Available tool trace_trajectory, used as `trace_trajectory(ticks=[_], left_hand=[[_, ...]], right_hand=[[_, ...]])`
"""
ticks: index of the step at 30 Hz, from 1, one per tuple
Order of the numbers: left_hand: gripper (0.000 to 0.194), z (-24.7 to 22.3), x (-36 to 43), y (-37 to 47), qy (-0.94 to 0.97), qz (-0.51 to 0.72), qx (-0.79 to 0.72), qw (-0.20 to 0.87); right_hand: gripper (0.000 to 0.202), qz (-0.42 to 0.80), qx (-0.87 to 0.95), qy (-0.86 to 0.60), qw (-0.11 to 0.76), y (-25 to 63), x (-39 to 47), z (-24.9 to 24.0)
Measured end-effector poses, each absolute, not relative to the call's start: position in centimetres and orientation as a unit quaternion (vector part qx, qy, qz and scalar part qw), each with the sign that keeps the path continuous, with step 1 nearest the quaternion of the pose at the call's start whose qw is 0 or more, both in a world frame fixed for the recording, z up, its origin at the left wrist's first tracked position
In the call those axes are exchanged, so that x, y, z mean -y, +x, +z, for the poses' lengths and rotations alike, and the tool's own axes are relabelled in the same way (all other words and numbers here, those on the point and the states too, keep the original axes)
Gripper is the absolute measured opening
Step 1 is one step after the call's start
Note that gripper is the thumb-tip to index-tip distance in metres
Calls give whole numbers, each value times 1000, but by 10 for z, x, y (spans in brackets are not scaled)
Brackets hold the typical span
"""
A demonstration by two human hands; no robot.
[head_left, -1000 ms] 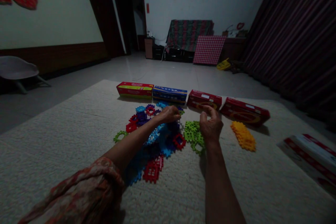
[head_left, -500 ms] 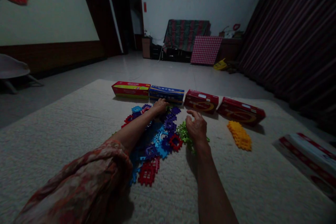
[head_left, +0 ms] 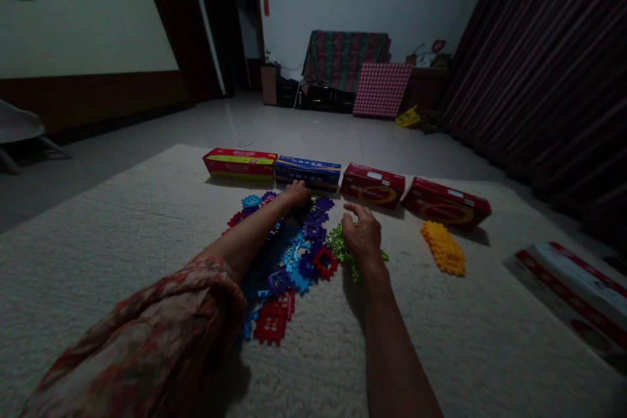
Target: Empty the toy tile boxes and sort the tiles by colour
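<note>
A mixed pile of plastic interlocking blocks, with blue, purple and red pieces, lies on the mat in front of me. My left hand reaches over the pile to its far edge, fingers bent down and pressed together among the pieces; what they grip is hidden. Just right of the pile is a heap of green interlocking blocks. My right hand hovers over that heap, index finger and thumb apart, with nothing visible between them. Farther right, yellow interlocking blocks lie gathered in an overlapping row.
Along the far side of the mat stand a red-and-yellow box, a blue box and two dark red boxes. A white-and-red box lies at the right. A pale chair is at the far left.
The view has shifted slightly. My left hand stays at the pile's far edge and my right hand stays over the green blocks, both nearly unchanged.
</note>
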State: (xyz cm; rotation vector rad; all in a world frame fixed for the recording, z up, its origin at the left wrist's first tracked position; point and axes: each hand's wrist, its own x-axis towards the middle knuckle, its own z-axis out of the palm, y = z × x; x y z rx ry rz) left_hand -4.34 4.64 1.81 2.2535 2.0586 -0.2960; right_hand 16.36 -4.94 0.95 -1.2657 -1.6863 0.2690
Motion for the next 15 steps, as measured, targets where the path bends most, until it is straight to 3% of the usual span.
trace_trajectory(ticks=[11,15], left_hand=[[35,43,-13,-47,711,26,-697,-90],[34,51,6,-40,694,69,-713,-67]], right_hand=[[33,123,687,-525,488,163,48,10],[34,117,676,-528,500,169,49,16]])
